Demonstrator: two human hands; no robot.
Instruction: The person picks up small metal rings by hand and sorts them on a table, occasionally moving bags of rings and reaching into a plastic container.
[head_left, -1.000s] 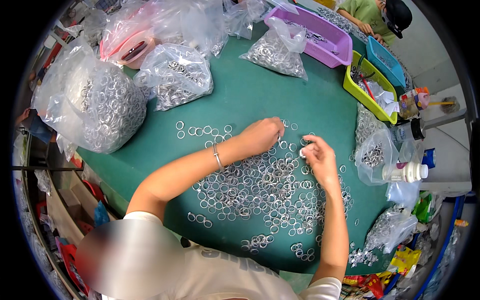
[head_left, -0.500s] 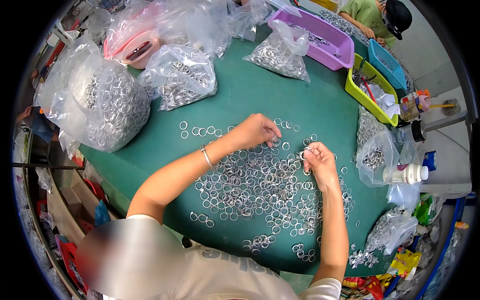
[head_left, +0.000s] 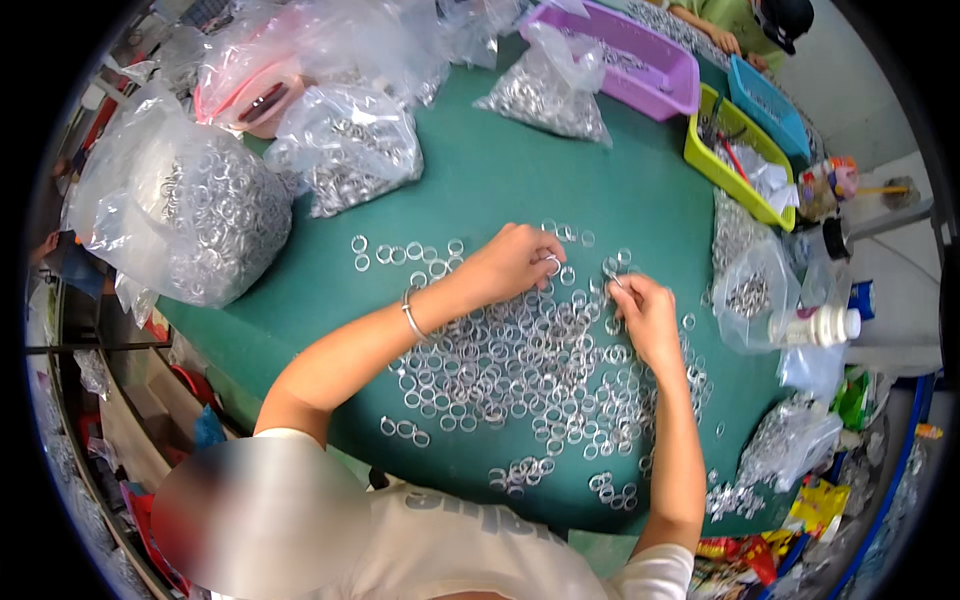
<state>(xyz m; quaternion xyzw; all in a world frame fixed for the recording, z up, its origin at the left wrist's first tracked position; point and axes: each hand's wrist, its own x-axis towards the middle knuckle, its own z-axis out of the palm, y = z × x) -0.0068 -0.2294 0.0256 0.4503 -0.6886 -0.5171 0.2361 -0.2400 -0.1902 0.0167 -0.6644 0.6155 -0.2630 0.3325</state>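
Observation:
Many silver metal rings (head_left: 480,370) lie in a loose spread over the green table (head_left: 460,190) before me. At the far edge of this spread, my left hand (head_left: 518,260) is closed in a pinch on a metal ring (head_left: 552,264) at its fingertips. My right hand (head_left: 648,312), a short way to the right, pinches another small ring (head_left: 613,276) between thumb and fingers. Fingers partly hide both held rings. A short row of loose rings (head_left: 414,251) runs left of my left hand, and small clusters of rings (head_left: 520,474) lie nearer me.
Clear bags of rings (head_left: 225,220) stand at the left and far side. A purple basket (head_left: 650,75), a lime-green basket (head_left: 735,165) and a blue basket (head_left: 765,105) line the far right. A white bottle (head_left: 820,326) lies at right. Another person's hand (head_left: 724,40) shows beyond.
My right hand has shifted slightly, its ring now extending more from the fingertips. The left hand's ring shows more plainly. The whole view has moved a little.

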